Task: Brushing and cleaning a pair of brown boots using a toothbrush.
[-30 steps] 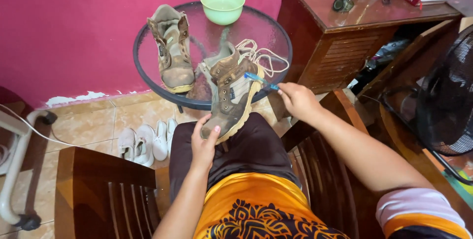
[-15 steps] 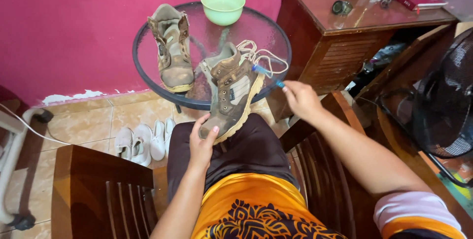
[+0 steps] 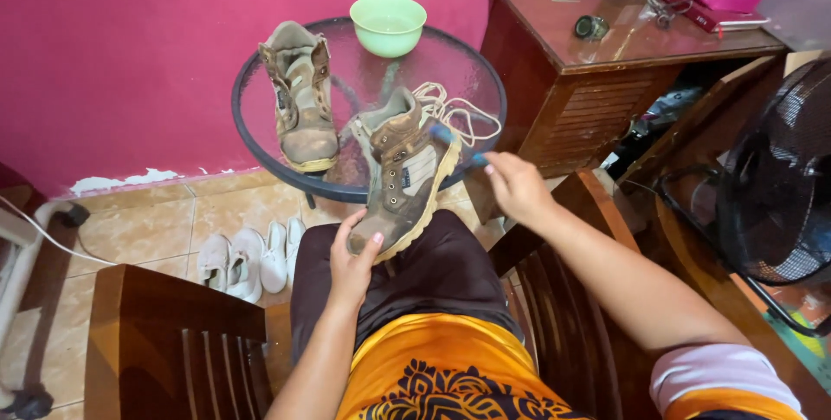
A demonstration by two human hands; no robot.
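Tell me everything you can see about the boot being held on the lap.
The boot is a brown and tan ankle boot, worn and dirty, with a pale, grimy sole edge. It looks like leather or suede. Its laces are out and the tongue stands open. It lies tilted, toe toward the person, heel up over the rim of the round glass table. The left hand grips its toe on the knee. The right hand holds a blue brush against its side.

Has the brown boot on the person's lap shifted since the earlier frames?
Yes. The worn brown boot in the left hand now stands steeper, its ankle opening risen further over the round glass table toward the white laces.
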